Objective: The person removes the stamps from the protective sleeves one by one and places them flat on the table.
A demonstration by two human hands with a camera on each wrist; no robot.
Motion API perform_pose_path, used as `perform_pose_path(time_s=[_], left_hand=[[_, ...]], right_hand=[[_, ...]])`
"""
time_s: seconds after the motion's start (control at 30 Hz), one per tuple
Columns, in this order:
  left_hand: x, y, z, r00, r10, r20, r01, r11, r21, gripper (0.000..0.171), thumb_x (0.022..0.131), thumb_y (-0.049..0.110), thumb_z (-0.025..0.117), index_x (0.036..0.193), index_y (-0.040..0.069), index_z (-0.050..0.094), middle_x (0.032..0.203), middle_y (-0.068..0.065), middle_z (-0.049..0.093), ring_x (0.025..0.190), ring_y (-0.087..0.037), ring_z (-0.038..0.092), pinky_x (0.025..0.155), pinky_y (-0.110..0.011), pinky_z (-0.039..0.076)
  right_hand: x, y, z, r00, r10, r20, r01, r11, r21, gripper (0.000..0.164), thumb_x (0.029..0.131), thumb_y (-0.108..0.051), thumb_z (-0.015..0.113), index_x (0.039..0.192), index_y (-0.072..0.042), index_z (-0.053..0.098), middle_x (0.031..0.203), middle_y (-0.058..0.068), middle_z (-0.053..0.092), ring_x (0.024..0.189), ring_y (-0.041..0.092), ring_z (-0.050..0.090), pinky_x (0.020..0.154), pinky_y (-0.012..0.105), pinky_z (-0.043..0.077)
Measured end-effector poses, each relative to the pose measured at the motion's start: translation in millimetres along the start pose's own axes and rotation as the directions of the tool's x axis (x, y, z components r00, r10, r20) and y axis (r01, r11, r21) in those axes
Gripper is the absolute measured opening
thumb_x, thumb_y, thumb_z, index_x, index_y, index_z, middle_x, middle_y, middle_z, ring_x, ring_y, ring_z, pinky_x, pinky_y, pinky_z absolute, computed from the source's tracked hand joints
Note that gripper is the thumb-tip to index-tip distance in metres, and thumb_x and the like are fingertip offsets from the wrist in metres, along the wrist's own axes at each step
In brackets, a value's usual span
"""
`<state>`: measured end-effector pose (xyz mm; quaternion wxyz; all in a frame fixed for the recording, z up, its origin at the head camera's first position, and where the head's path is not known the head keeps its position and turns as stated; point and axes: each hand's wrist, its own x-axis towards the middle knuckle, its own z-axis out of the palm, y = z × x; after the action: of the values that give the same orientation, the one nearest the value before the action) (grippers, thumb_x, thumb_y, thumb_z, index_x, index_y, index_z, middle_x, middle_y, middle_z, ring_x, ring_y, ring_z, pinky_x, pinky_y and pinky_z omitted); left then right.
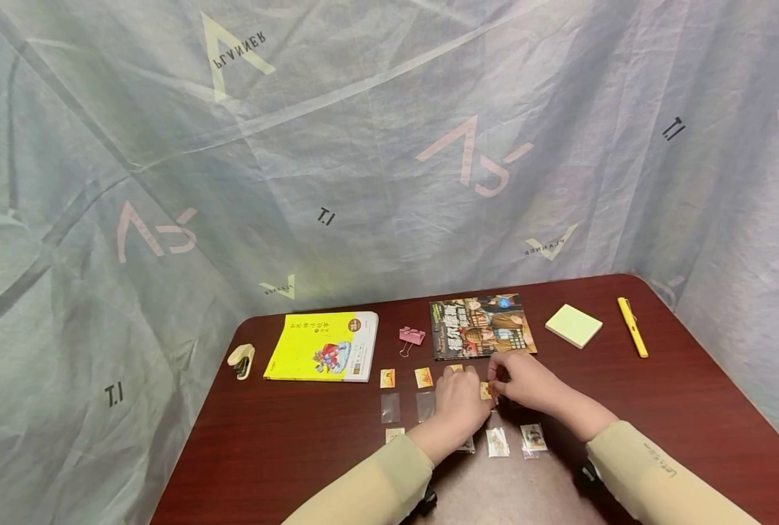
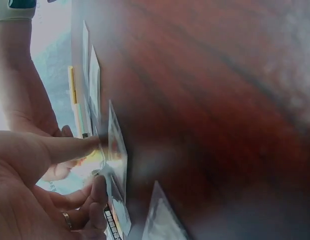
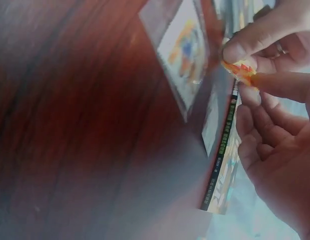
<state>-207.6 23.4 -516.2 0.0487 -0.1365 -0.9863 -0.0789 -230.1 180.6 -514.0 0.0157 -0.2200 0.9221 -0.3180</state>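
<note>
Over the middle of the table, my left hand [image 1: 457, 401] and right hand [image 1: 528, 379] meet at one small orange-and-yellow picture card [image 3: 241, 71]. Thumb and fingers of each pinch it from opposite sides. Behind my left hand a similar card [image 1: 456, 368] is partly covered; two more, a left card [image 1: 388, 378] and a second card [image 1: 423, 377], lie in line with it. Clear plastic sleeves [image 1: 390, 408] lie below those. Nearer me are several sleeved picture cards, among them a pale card [image 1: 497, 442] and a darker card [image 1: 533, 437]; my left arm hides part of that row.
Along the back stand out a yellow book [image 1: 310, 346], a pink binder clip [image 1: 412, 335], a dark illustrated book [image 1: 481, 326], a pale green sticky-note pad [image 1: 574, 325] and a yellow pen [image 1: 633, 328]. A small cream stapler [image 1: 240, 360] lies by the left edge. Grey curtain surrounds the table.
</note>
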Motion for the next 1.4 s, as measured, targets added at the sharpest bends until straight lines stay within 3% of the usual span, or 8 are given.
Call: perform_pose_path(time_s=[0.23, 0.43, 0.6, 0.77, 1.0, 1.1, 1.27, 1.4], left_hand=[[2.8, -11.7, -6.2, 1.0, -0.016, 0.021, 0.023, 0.931, -0.363, 0.028, 0.071, 0.038, 0.079, 0.074, 0.021, 0.057, 0.068, 0.009, 0.056, 0.073, -0.01, 0.049, 0.064, -0.024, 0.04], [9.4, -25.2, -8.1, 0.991, 0.0, 0.131, 0.111, 0.535, -0.838, 0.018, 0.075, 0.017, 0.078, 0.08, 0.011, 0.062, 0.071, 0.005, 0.06, 0.063, -0.009, 0.056, 0.059, -0.024, 0.047], [8.8, -33.1, -9.8, 0.985, 0.079, 0.152, 0.127, 0.262, -0.957, 0.016, 0.077, 0.011, 0.075, 0.085, 0.007, 0.062, 0.075, -0.003, 0.062, 0.064, -0.023, 0.057, 0.06, -0.045, 0.049], [9.6, -37.2, -9.4, 0.982, 0.135, 0.129, 0.103, 0.185, -0.977, 0.016, 0.079, 0.011, 0.073, 0.091, 0.007, 0.064, 0.083, -0.003, 0.064, 0.07, -0.011, 0.059, 0.062, -0.039, 0.048], [8.8, -39.0, -8.6, 0.976, 0.172, 0.135, 0.112, 0.136, -0.984, 0.016, 0.081, 0.012, 0.072, 0.094, 0.007, 0.064, 0.082, 0.0, 0.064, 0.069, -0.01, 0.057, 0.058, -0.027, 0.045], [7.7, -39.8, -8.2, 0.975, 0.176, 0.134, 0.11, 0.139, -0.984, 0.015, 0.081, 0.011, 0.071, 0.094, 0.007, 0.064, 0.082, -0.002, 0.064, 0.065, -0.015, 0.055, 0.054, -0.03, 0.044], [6.1, -41.8, -6.2, 0.98, 0.161, 0.119, 0.094, 0.156, -0.983, 0.015, 0.082, 0.01, 0.071, 0.095, 0.007, 0.065, 0.084, -0.01, 0.066, 0.061, -0.023, 0.052, 0.053, -0.04, 0.047], [5.6, -41.5, -6.2, 0.985, 0.15, 0.089, 0.062, 0.181, -0.982, 0.017, 0.081, 0.01, 0.071, 0.096, 0.006, 0.065, 0.087, -0.016, 0.067, 0.06, -0.022, 0.054, 0.054, -0.044, 0.049]], right_hand=[[-7, 2, -12, 0.998, 0.066, 0.022, -0.069, 0.958, 0.278, 0.004, 0.084, -0.012, 0.066, 0.083, -0.012, 0.062, 0.071, 0.001, 0.061, 0.061, 0.009, 0.054, 0.055, 0.024, 0.045], [-13, 6, -19, 0.996, 0.091, 0.016, -0.085, 0.842, 0.533, 0.012, 0.084, -0.013, 0.067, 0.087, -0.003, 0.062, 0.072, 0.021, 0.06, 0.057, 0.026, 0.055, 0.052, 0.034, 0.047], [-18, 8, -19, 0.993, 0.055, 0.105, -0.117, 0.582, 0.804, 0.022, 0.088, -0.01, 0.062, 0.096, 0.009, 0.054, 0.082, 0.021, 0.058, 0.067, 0.025, 0.058, 0.059, 0.037, 0.05], [-21, 8, -19, 0.982, -0.004, 0.187, -0.172, 0.37, 0.913, 0.018, 0.092, -0.006, 0.054, 0.102, 0.009, 0.05, 0.093, 0.009, 0.057, 0.08, 0.021, 0.061, 0.07, 0.032, 0.052], [-24, 9, -14, 0.975, -0.078, 0.207, -0.181, 0.257, 0.949, 0.015, 0.093, 0.001, 0.046, 0.107, 0.008, 0.046, 0.092, 0.008, 0.058, 0.076, 0.017, 0.058, 0.064, 0.027, 0.047], [-24, 8, -10, 0.985, -0.068, 0.16, -0.13, 0.326, 0.936, 0.016, 0.092, 0.002, 0.049, 0.106, 0.009, 0.043, 0.09, 0.008, 0.057, 0.072, 0.016, 0.057, 0.06, 0.026, 0.046], [-23, 5, -6, 0.998, 0.0, 0.067, -0.056, 0.559, 0.828, 0.019, 0.089, -0.003, 0.058, 0.099, 0.01, 0.047, 0.076, 0.016, 0.061, 0.061, 0.019, 0.059, 0.053, 0.039, 0.05], [-22, 4, -5, 0.998, 0.042, 0.04, -0.058, 0.62, 0.783, 0.02, 0.087, -0.005, 0.062, 0.096, 0.01, 0.053, 0.073, 0.021, 0.063, 0.058, 0.021, 0.062, 0.056, 0.048, 0.051]])
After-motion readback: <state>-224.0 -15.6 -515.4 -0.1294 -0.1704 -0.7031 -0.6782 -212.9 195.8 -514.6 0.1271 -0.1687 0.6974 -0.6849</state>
